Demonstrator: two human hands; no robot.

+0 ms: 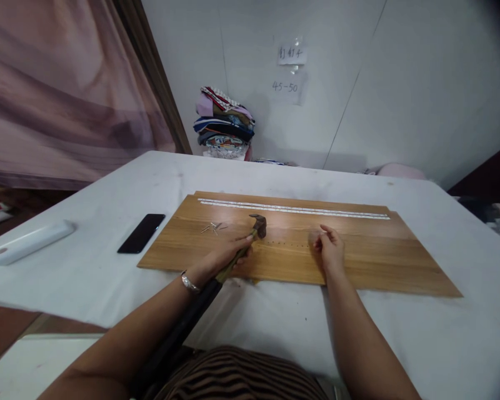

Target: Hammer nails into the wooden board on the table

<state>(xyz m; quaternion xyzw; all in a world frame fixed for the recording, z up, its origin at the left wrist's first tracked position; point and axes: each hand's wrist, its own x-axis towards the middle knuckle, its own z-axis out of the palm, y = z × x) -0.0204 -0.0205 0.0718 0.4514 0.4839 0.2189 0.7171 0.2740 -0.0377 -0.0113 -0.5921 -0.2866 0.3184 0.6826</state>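
My left hand (234,250) is wrapped round the handle of a claw hammer (259,226), close below its dark metal head. The handle runs back under my left forearm. My right hand (331,248) hovers at or just over the wooden board (383,261), thumb and fingers pinched together; whatever is between them is too small to make out. Along the board between my hands runs a row of small dark dots (285,243), nail heads or holes, I cannot tell which. Several loose nails (214,228) lie on the board's left part.
Two white printed strips (291,209) lie along the board's far side. Left of it on the white-covered table (108,289) are a black phone (141,233) and a long white object (33,241). Folded cloths (225,122) are piled by the wall beyond the table.
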